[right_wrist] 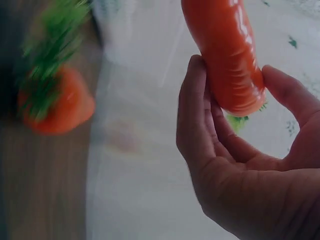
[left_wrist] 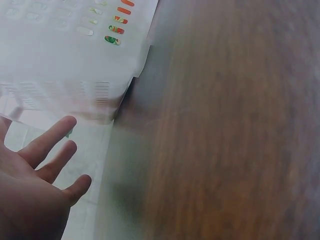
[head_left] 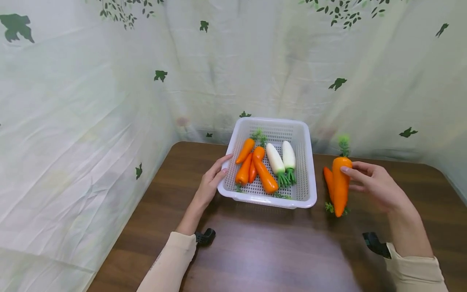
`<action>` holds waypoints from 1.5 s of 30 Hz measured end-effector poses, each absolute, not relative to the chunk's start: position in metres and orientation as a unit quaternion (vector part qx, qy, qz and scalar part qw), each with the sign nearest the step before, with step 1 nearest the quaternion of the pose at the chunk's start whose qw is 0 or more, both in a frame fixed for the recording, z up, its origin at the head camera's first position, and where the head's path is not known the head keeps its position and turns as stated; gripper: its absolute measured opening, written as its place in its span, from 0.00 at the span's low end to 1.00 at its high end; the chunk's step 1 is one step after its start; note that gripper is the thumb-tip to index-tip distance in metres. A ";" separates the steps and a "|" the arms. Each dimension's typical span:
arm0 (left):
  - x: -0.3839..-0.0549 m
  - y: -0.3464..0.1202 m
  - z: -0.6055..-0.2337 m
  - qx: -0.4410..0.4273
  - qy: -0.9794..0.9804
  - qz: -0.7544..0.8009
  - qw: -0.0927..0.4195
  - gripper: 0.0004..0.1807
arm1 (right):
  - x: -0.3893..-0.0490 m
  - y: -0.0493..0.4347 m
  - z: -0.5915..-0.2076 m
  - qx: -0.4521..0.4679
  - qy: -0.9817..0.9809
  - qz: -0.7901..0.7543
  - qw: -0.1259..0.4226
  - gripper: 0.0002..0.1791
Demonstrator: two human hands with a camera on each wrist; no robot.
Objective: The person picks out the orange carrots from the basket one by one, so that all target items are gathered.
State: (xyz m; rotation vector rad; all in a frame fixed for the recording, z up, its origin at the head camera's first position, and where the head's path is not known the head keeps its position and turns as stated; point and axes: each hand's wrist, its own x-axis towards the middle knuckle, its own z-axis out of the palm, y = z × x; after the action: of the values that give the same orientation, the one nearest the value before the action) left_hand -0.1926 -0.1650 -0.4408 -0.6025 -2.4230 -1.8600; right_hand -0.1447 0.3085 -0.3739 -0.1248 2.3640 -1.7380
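In the head view my right hand point(head_left: 375, 184) pinches a large orange toy carrot point(head_left: 341, 186) between thumb and fingers, its tip pointing down. The right wrist view shows the thumb on one side of this carrot point(right_wrist: 227, 60) and the fingers on the other. Another carrot point(head_left: 328, 180) lies on the table, partly hidden behind the held one. At the left side of a white plastic basket point(head_left: 311, 170), my left hand point(head_left: 209, 182) touches the rim with fingers extended. Several carrots point(head_left: 265, 174) and two white radishes point(head_left: 275, 159) lie inside the basket.
The basket stands towards the back of a dark brown wooden table point(head_left: 277, 247). A pale curtain point(head_left: 233, 73) with green leaf and bird prints hangs behind the table and along its left side.
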 end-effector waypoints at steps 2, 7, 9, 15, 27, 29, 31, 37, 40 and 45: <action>-0.187 -0.161 -0.431 -0.196 -0.776 -0.600 0.011 0.26 | -0.146 0.319 -0.379 -0.030 0.809 -0.578 0.104 0.25; -0.190 -0.158 -0.439 -0.202 -0.770 -0.605 0.014 0.27 | -0.152 0.344 -0.390 0.005 0.811 -0.574 0.110 0.20; -0.197 -0.160 -0.450 -0.203 -0.769 -0.606 0.017 0.27 | -0.157 0.350 -0.394 0.014 0.820 -0.560 0.114 0.28; -0.203 -0.166 -0.459 -0.196 -0.766 -0.612 0.025 0.26 | -0.179 0.358 -0.408 0.025 0.853 -0.504 0.132 0.42; -0.202 -0.169 -0.460 -0.196 -0.772 -0.603 0.030 0.25 | -0.193 0.357 -0.436 0.042 0.852 -0.496 0.161 0.43; -0.202 -0.169 -0.460 -0.196 -0.770 -0.606 0.028 0.26 | -0.192 0.356 -0.437 0.048 0.857 -0.491 0.152 0.43; -0.202 -0.169 -0.459 -0.197 -0.768 -0.609 0.027 0.26 | -0.190 0.354 -0.437 0.055 0.865 -0.480 0.137 0.44; -0.202 -0.167 -0.458 -0.198 -0.768 -0.608 0.030 0.26 | -0.185 0.352 -0.435 0.061 0.886 -0.445 0.112 0.46; -0.202 -0.167 -0.458 -0.195 -0.772 -0.604 0.030 0.26 | -0.184 0.352 -0.434 0.062 0.888 -0.442 0.110 0.46; -0.199 -0.167 -0.454 -0.196 -0.772 -0.604 0.027 0.26 | -0.182 0.354 -0.429 0.063 0.899 -0.419 0.108 0.49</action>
State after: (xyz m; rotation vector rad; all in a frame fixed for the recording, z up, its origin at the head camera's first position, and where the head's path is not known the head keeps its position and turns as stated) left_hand -0.1990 -0.1669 -0.4536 -0.6067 -2.3828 -1.8666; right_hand -0.1823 0.3538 -0.4289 0.1844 2.6458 -1.2333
